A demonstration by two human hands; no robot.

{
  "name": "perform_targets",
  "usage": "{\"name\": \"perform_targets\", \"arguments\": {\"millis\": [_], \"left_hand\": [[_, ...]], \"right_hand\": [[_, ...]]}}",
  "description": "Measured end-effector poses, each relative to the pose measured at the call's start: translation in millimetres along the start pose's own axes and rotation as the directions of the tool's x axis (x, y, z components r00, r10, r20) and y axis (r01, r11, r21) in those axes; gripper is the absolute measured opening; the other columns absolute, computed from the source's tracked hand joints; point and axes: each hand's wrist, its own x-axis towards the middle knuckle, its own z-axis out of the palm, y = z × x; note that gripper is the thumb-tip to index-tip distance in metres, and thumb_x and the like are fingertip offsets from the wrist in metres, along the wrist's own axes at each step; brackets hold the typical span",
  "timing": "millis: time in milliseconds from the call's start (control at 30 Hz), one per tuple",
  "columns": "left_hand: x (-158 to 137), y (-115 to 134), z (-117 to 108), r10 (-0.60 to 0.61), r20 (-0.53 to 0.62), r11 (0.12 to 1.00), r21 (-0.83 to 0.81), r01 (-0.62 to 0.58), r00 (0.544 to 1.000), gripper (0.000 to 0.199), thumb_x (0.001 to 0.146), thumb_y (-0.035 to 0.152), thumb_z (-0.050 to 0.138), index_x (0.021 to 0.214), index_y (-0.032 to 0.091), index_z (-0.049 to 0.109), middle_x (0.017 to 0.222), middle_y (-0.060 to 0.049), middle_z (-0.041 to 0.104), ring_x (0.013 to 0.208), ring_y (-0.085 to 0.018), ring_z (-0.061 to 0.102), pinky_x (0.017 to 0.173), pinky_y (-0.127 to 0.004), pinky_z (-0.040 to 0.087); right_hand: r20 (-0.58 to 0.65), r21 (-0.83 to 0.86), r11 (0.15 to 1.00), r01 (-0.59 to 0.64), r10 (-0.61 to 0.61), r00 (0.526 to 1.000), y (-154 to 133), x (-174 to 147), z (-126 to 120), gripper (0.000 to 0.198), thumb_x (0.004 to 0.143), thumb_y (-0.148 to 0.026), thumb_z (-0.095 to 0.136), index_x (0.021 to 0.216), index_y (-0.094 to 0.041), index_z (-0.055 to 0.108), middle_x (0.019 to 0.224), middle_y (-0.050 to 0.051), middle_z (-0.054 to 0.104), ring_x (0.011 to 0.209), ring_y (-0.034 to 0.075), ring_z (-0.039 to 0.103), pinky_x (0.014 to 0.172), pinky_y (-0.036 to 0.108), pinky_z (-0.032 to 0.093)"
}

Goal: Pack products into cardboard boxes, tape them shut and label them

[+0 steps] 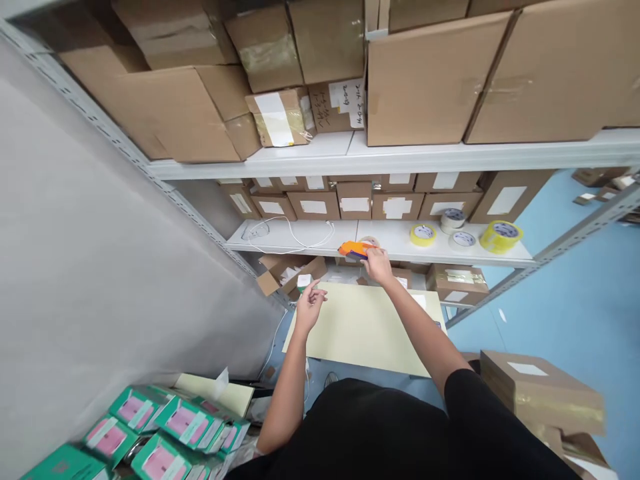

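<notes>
My right hand [379, 264] is closed around an orange tape dispenser [354, 249] with a dark blue lower edge. It is held at the front edge of the middle shelf, and a tape roll [370, 241] shows just behind it; I cannot tell whether the roll is on it. My left hand [311, 305] hovers over the left side of the pale yellow tabletop [365, 327], fingers loosely bent and apart. Just beyond those fingers stands a small white-topped box [304, 281] with a green side; whether they touch is unclear.
On the middle shelf [310, 233] lie a white cable [293, 230], a yellow tape roll [423, 234] and several other rolls. An open carton [290, 273] stands behind the table. Green and pink boxes [185, 420] are piled lower left; cartons [543, 390] are stacked lower right.
</notes>
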Motion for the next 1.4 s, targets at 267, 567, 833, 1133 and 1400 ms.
{"name": "perform_targets", "arguments": {"millis": [267, 567, 833, 1133, 1400], "left_hand": [[-9, -8, 38, -0.044, 0.086, 0.999, -0.008, 0.045, 0.995, 0.052, 0.091, 0.037, 0.065, 0.139, 0.018, 0.06, 0.093, -0.005, 0.076, 0.079, -0.017, 0.074, 0.085, -0.036, 0.062], [-45, -30, 46, -0.151, 0.126, 0.988, -0.002, 0.153, 0.98, 0.048, 0.091, 0.035, 0.063, 0.136, 0.019, 0.062, 0.093, -0.005, 0.075, 0.08, -0.017, 0.073, 0.084, -0.036, 0.061], [-57, -36, 51, -0.169, 0.138, 0.985, 0.035, 0.166, 0.976, 0.046, 0.091, 0.035, 0.064, 0.133, 0.019, 0.063, 0.092, -0.004, 0.075, 0.078, -0.016, 0.073, 0.083, -0.035, 0.061], [-73, -53, 25, -0.238, 0.045, 0.959, 0.167, 0.228, 0.97, 0.039, 0.089, 0.042, 0.067, 0.121, 0.02, 0.072, 0.098, -0.007, 0.077, 0.09, -0.019, 0.074, 0.085, -0.034, 0.06], [-103, -57, -45, -0.301, -0.26, 0.928, 0.143, 0.345, 0.917, 0.047, 0.093, 0.046, 0.069, 0.13, 0.019, 0.07, 0.136, -0.014, 0.071, 0.123, -0.027, 0.067, 0.103, -0.041, 0.057]], "right_hand": [[0.263, 0.066, 0.965, -0.253, 0.228, 0.938, 40, -154, 51, 0.039, 0.098, -0.034, 0.056, 0.132, -0.016, 0.053, 0.118, 0.021, 0.07, 0.115, 0.038, 0.061, 0.106, 0.053, 0.044], [0.287, 0.115, 0.844, -0.523, 0.476, 0.831, 98, -259, 92, 0.037, 0.088, -0.031, 0.063, 0.121, -0.016, 0.057, 0.123, 0.019, 0.069, 0.118, 0.037, 0.061, 0.107, 0.053, 0.044], [0.295, 0.072, 0.655, -0.752, 0.706, 0.643, 115, -299, 105, 0.023, 0.076, -0.029, 0.073, 0.096, -0.019, 0.068, 0.105, 0.017, 0.074, 0.115, 0.039, 0.066, 0.105, 0.056, 0.045], [0.286, -0.118, 0.699, -0.706, 0.704, 0.65, 106, -284, 98, 0.032, 0.078, -0.026, 0.067, 0.109, -0.017, 0.074, 0.106, 0.021, 0.076, 0.113, 0.039, 0.068, 0.102, 0.053, 0.049], [0.274, 0.324, 0.888, -0.327, 0.242, 0.931, -1, -194, 133, 0.058, 0.092, -0.048, 0.053, 0.136, -0.012, 0.065, 0.136, 0.019, 0.069, 0.129, 0.034, 0.062, 0.114, 0.052, 0.046]]}}
